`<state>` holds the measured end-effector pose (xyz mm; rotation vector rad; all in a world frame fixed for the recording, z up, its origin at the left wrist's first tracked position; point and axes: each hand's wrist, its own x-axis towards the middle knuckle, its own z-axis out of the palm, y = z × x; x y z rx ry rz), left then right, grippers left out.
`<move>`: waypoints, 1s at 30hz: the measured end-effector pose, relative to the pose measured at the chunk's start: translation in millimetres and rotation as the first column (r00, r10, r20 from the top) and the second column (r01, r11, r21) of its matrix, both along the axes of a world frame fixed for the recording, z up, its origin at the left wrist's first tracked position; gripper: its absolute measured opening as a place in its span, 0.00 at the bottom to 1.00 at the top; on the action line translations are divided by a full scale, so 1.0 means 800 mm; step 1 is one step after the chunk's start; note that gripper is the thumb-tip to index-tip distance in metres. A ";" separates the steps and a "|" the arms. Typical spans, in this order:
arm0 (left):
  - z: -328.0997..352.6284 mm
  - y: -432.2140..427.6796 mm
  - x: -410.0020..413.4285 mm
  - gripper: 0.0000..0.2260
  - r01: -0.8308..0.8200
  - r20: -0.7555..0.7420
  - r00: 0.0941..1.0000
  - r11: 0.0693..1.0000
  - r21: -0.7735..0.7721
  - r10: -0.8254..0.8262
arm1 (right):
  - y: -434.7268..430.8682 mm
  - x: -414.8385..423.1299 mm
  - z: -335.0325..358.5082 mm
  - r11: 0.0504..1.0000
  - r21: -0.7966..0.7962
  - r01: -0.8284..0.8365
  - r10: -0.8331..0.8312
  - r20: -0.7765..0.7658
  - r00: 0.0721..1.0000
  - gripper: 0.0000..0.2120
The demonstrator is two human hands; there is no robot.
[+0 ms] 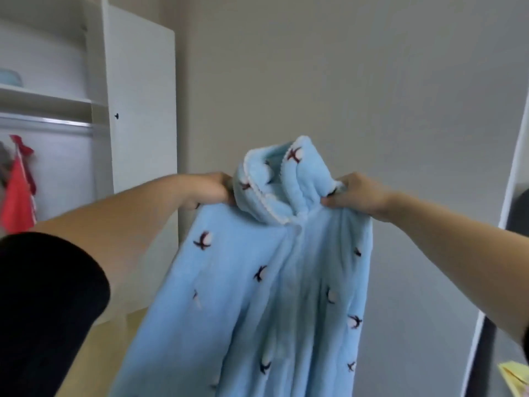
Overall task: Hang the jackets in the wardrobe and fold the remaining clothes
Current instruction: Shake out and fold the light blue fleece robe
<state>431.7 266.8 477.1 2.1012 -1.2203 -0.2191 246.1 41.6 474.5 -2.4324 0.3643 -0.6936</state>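
Light blue fleece jacket (266, 296), dark bird-like motifs, white-trimmed collar: held up in mid-air before the person, hem hanging down out of view. Left hand (213, 190): grip closed on the fabric at one shoulder. The right hand (356, 196): grip closed on the other shoulder, fingers curled into the fleece. Collar bunches upward between the two hands. White wardrobe (140, 81) stands open at far left, well apart from the jacket. Metal rail (45, 121) inside it, red garment (17, 196) hanging beneath. Black sleeve (43, 310) on the left arm. Yellow cloth (515, 376) at the lower right edge, blurred.
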 end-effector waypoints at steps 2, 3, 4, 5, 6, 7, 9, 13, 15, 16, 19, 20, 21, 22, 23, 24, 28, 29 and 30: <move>0.022 0.006 0.004 0.08 0.051 -0.085 0.994 0.975 -0.216 -0.071 | 0.003 0.008 0.013 0.993 0.113 -0.019 -0.017 0.308 0.951 0.06; 0.030 0.005 0.002 0.09 0.063 -0.129 0.985 0.938 -0.342 -0.113 | 0.003 0.014 0.016 0.980 0.192 -0.055 -0.036 0.439 0.898 0.05; 0.032 0.002 0.002 0.09 0.053 -0.148 0.981 0.910 -0.411 -0.124 | 0.002 0.018 0.015 0.963 0.260 -0.074 -0.065 0.488 0.871 0.06; 0.029 -0.002 0.001 0.09 0.036 -0.111 0.990 0.919 -0.392 -0.086 | -0.001 0.022 0.008 0.960 0.276 -0.048 -0.081 0.435 0.897 0.07; 0.018 -0.005 0.001 0.07 0.008 0.002 1.000 0.972 -0.236 -0.008 | -0.002 0.025 -0.006 0.974 0.227 0.019 -0.077 0.249 0.965 0.08; 0.002 -0.007 0.000 0.04 -0.036 0.124 0.992 0.999 -0.007 0.036 | -0.003 0.024 -0.022 0.989 0.132 0.062 -0.060 -0.019 0.998 0.10; -0.019 -0.006 0.000 0.04 -0.096 0.220 0.974 0.979 0.179 0.055 | -0.012 0.018 -0.038 0.996 0.046 0.070 -0.059 -0.213 0.975 0.11; -0.022 -0.004 -0.002 0.07 -0.009 -0.185 0.982 0.962 -0.272 -0.043 | -0.022 -0.009 -0.016 0.869 0.477 -0.130 0.114 0.062 0.991 0.14; -0.020 -0.008 -0.006 0.09 0.035 -0.296 0.944 0.939 -0.343 -0.143 | -0.026 -0.020 -0.009 0.791 0.556 -0.257 0.236 0.110 0.966 0.12; -0.019 -0.008 -0.010 0.11 0.039 -0.344 0.922 0.927 -0.373 -0.177 | -0.026 -0.025 -0.008 0.761 0.570 -0.310 0.291 0.128 0.948 0.13; -0.011 -0.003 -0.014 0.13 0.021 -0.516 0.800 0.873 -0.488 -0.307 | -0.032 -0.037 -0.004 0.665 0.593 -0.454 0.405 0.224 0.886 0.18; -0.009 -0.001 -0.015 0.14 0.017 -0.561 0.754 0.864 -0.504 -0.342 | -0.034 -0.040 -0.003 0.647 0.594 -0.478 0.415 0.251 0.874 0.18; -0.007 0.001 -0.018 0.15 0.029 -0.584 0.726 0.865 -0.501 -0.362 | -0.034 -0.042 -0.002 0.645 0.581 -0.496 0.429 0.261 0.864 0.17; -0.007 0.002 -0.021 0.14 0.056 -0.579 0.729 0.876 -0.479 -0.364 | -0.035 -0.043 -0.002 0.662 0.562 -0.496 0.435 0.251 0.865 0.14; -0.007 0.002 -0.024 0.11 0.090 -0.560 0.749 0.892 -0.443 -0.354 | -0.035 -0.043 -0.001 0.690 0.545 -0.477 0.416 0.241 0.877 0.15; -0.007 0.003 -0.028 0.08 0.127 -0.532 0.773 0.906 -0.405 -0.346 | -0.034 -0.041 -0.002 0.716 0.538 -0.446 0.381 0.234 0.894 0.21; -0.011 0.005 -0.025 0.19 0.207 -0.537 0.783 0.945 -0.253 -0.315 | -0.022 -0.035 -0.007 0.792 0.521 -0.318 0.287 0.142 0.947 0.22; -0.013 0.006 -0.024 0.21 0.225 -0.544 0.784 0.953 -0.201 -0.300 | -0.017 -0.034 -0.008 0.790 0.536 -0.297 0.271 0.128 0.954 0.17; -0.014 0.005 -0.023 0.22 0.232 -0.519 0.810 0.962 -0.147 -0.275 | -0.014 -0.034 -0.010 0.793 0.539 -0.283 0.267 0.110 0.957 0.14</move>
